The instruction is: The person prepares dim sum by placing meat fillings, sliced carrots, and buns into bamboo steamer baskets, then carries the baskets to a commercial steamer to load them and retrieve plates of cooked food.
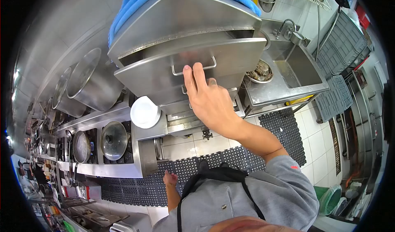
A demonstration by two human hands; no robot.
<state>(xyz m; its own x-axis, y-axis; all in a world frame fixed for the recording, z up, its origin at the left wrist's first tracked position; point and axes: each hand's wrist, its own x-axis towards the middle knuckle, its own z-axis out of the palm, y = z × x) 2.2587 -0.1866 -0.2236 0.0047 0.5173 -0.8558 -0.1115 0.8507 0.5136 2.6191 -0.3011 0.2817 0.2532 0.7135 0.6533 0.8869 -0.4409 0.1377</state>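
Observation:
My right hand (pixel 210 100) reaches up to the front of a stainless steel drawer (pixel 238 59). Two of its fingers are stretched out, their tips touching the wire drawer handle (pixel 214 62); the other fingers are partly bent, and one wears a ring. The drawer stands slightly out, leaving a dark gap along its top edge. More drawer fronts lie below, partly behind the hand. Down by my side, my left hand (pixel 170 178) hangs with its fingers curled and nothing visible in them. White bowls (pixel 145 112) sit on the ledge left of the drawers.
To the left are a stove with a lidded pan (pixel 114 140), a frying pan (pixel 82 146) and large pots (pixel 94 84). A sink (pixel 298 65) and a bowl of food (pixel 261 71) are on the right. A blue cloth (pixel 142 1) drapes the steel top. Black mats (pixel 284 133) cover the floor.

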